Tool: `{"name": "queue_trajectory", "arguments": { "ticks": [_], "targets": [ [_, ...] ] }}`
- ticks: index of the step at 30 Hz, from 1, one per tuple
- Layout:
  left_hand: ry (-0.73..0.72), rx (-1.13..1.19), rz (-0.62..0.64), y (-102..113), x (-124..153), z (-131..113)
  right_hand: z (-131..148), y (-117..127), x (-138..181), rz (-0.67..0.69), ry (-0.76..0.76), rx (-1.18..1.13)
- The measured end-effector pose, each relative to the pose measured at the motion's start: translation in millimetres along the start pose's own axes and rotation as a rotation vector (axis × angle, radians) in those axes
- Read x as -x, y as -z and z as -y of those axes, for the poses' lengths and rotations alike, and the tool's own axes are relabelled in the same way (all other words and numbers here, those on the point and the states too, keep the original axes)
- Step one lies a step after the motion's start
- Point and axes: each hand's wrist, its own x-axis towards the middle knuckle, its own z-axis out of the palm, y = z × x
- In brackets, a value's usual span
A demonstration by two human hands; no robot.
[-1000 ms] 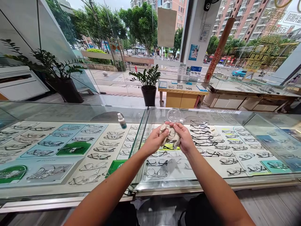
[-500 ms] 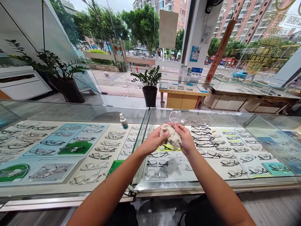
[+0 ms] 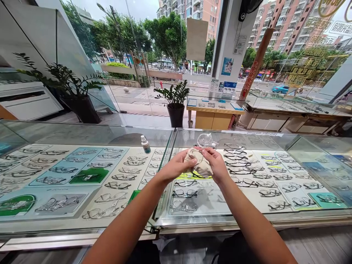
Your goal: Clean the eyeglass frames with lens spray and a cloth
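Observation:
Both of my hands hold a bunched beige cloth [image 3: 200,163] above the glass counter. My left hand [image 3: 180,164] is closed on its left side, with the thumb pressed over the folds. The fingers of my right hand [image 3: 215,162] pinch its upper right edge. If anything is wrapped inside the cloth, the folds hide it. Just behind my hands, a clear round object [image 3: 205,139] stands on the counter. To the left, a small white bottle [image 3: 145,144] with a blue-green label stands upright on the glass.
The glass display counter [image 3: 176,219] holds many pairs of glasses in rows, such as a dark pair [image 3: 184,193] below my hands. A potted plant [image 3: 176,114] stands behind it, near a wooden display table [image 3: 213,120] by the window.
My fingers have shifted on the cloth, and its folds now lie more closed and rounded. The whole view has moved slightly, with the scene sitting a little lower.

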Motion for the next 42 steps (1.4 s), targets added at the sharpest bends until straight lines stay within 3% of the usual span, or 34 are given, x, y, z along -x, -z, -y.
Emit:
{"name": "queue_trajectory", "arguments": {
  "ticks": [3,5,11,17,23,29,34,40,42],
  "targets": [
    [-0.103,-0.045,-0.2,-6.9,-4.2,6.7,-3.8,0.8,-0.5,0.005,0.062,0.04],
    [-0.144,-0.07,-0.27,-9.4,-6.7,9.3,-4.5,1.4,-1.4,0.007,0.084,0.064],
    [-0.057,-0.005,-0.046,-3.7,-3.8,9.3,3.5,1.0,-1.3,-0.025,0.059,0.029],
    [-0.172,-0.041,-0.249,-11.4,-10.0,15.5,0.0,0.7,-0.3,0.021,0.092,0.034],
    [-0.131,-0.041,-0.13,-10.7,-1.3,5.4,2.2,1.2,-1.7,-0.008,0.061,0.02],
    [-0.191,-0.092,-0.255,-12.5,-1.5,6.1,0.6,2.3,-0.4,0.05,0.094,0.043],
    [-0.176,-0.179,-0.13,-8.2,0.9,0.5,2.3,0.4,-0.7,-0.012,0.058,0.005],
    [-0.239,-0.161,-0.277,-12.5,-1.5,4.5,-2.8,2.8,-3.3,0.02,0.113,0.082],
    [-0.241,-0.177,-0.263,-10.5,-2.4,3.5,-3.6,3.9,-3.8,0.007,0.101,0.086]
  ]
}}
